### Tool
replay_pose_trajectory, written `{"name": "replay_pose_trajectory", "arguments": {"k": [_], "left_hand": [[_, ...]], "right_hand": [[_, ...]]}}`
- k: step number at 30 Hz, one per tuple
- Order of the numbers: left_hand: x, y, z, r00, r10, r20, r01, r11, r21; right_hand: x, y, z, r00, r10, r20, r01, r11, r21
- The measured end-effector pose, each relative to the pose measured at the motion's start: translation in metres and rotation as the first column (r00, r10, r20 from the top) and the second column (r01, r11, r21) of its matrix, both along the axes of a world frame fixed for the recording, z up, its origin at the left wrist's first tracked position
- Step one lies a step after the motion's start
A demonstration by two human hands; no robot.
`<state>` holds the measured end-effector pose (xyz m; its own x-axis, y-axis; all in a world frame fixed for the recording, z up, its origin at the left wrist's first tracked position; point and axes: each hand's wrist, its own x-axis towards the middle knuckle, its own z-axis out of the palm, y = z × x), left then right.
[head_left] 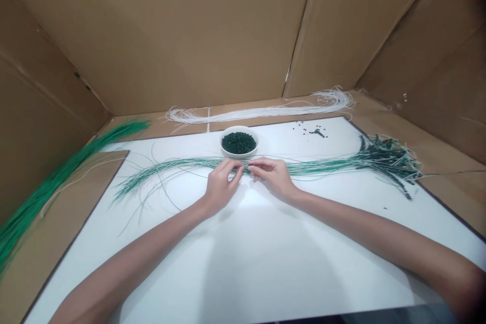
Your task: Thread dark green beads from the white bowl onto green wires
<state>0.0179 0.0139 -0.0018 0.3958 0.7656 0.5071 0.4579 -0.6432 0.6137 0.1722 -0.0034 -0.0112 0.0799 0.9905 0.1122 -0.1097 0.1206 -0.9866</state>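
My left hand (pixel 223 185) and my right hand (pixel 274 176) face each other near the middle of the white board, fingertips a short gap apart. Each has thumb and forefinger pinched together; whatever lies between them is too small to make out. Under and behind the hands runs a long bundle of thin green and whitish strands (pixel 319 167), fanning out loosely at its left end. Dark green beads are strung at its right end (pixel 389 159). Just beyond my fingers stands a white bowl (pixel 227 155) filled with dark green beads (pixel 239 143).
Loose dark beads (pixel 318 133) lie scattered at the back right of the white board (pixel 266 263). A bundle of white strands (pixel 261 112) stretches along the back. At the left rests a thick green bundle (pixel 63 174). Cardboard walls (pixel 182 35) enclose the back and sides.
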Motion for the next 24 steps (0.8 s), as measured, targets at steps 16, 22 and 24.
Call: {"name": "replay_pose_trajectory", "arguments": {"k": [16, 22, 24], "left_hand": [[0.0005, -0.0024, 0.0019, 0.994, -0.002, -0.113, 0.013, 0.996, 0.092], [0.0005, -0.004, 0.0009, 0.986, -0.021, -0.163, 0.039, 0.994, 0.104], [0.0009, -0.0034, 0.0001, 0.987, -0.017, -0.158, 0.032, 0.995, 0.091]], "right_hand": [[0.0003, 0.0028, -0.0089, 0.989, -0.004, 0.145, -0.013, 0.993, 0.117], [-0.0013, -0.0003, -0.0088, 0.99, 0.049, 0.132, -0.062, 0.993, 0.097], [-0.0008, 0.0004, -0.0092, 0.991, 0.051, 0.126, -0.062, 0.995, 0.083]]}}
